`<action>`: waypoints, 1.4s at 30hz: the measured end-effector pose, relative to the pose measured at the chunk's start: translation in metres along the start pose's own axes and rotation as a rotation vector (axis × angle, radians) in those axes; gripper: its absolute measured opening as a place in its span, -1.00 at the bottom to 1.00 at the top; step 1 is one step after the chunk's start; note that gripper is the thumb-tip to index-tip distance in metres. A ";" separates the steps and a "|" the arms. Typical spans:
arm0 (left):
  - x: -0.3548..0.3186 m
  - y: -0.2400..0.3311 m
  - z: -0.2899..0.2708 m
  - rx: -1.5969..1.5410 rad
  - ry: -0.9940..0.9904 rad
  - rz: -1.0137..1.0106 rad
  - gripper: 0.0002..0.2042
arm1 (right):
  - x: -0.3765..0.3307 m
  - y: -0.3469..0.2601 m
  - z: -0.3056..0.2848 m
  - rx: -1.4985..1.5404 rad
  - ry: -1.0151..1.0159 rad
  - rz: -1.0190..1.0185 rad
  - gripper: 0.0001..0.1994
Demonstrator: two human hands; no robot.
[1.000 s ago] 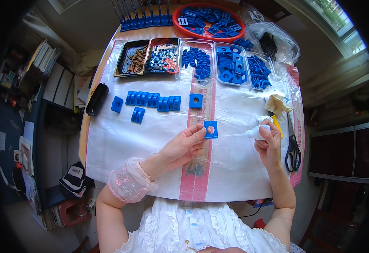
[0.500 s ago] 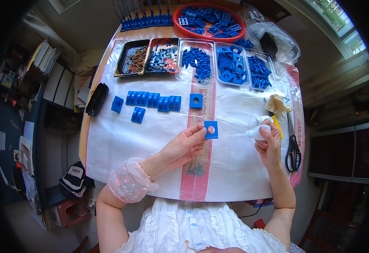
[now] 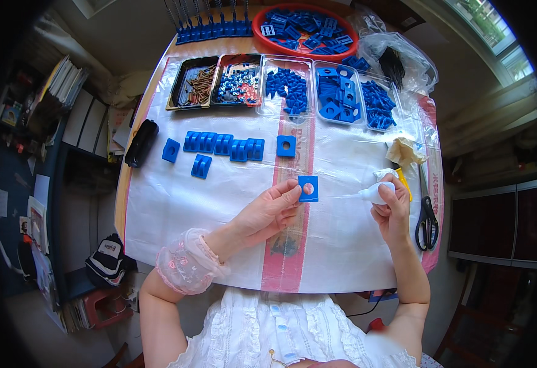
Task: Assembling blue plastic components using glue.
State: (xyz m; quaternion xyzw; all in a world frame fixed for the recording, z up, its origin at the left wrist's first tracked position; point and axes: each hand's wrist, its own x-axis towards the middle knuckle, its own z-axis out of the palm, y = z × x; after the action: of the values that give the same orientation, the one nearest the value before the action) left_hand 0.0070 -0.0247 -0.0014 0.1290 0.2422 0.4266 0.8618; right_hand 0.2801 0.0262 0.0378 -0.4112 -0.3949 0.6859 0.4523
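Between thumb and fingers, my left hand [image 3: 274,205] pinches a square blue plastic plate with a round hole [image 3: 313,195], held up over the table's middle. To the right, my right hand [image 3: 391,208] grips a small white squeeze bottle with a thin nozzle [image 3: 373,194]; the nozzle points left toward the plate, apart from it. Beyond the left hand lie several ribbed blue plastic pieces [image 3: 223,145] in a row, with one more ribbed piece [image 3: 201,165] nearer me. Two flat blue pieces lie apart, a left one [image 3: 170,150] and a holed one [image 3: 285,146].
Trays of brown screws [image 3: 198,86], nuts [image 3: 238,83] and blue parts [image 3: 336,113] line the far side. Behind them stand a red basin [image 3: 256,30] and a blue rack [image 3: 213,32]. Black-handled scissors [image 3: 427,230] lie right of my right hand; a black case [image 3: 141,144] lies left.
The blue plate in my left hand has shifted very slightly to the right. Both hands keep their holds, and the squeeze bottle stays nearly in place.
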 end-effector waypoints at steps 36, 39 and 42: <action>0.000 0.001 0.001 0.006 -0.009 -0.003 -0.84 | 0.000 0.000 0.001 -0.033 0.023 -0.003 -0.79; -0.001 0.000 0.000 0.005 -0.008 -0.003 -0.84 | -0.001 0.000 0.001 -0.024 0.017 -0.002 -0.80; 0.000 0.000 -0.001 0.000 -0.001 0.001 -0.83 | -0.001 -0.002 0.000 -0.013 0.003 -0.008 -0.83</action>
State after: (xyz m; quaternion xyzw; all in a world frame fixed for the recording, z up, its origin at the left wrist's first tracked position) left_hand 0.0069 -0.0246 -0.0020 0.1293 0.2417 0.4269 0.8617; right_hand 0.2807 0.0255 0.0396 -0.4138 -0.4004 0.6807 0.4529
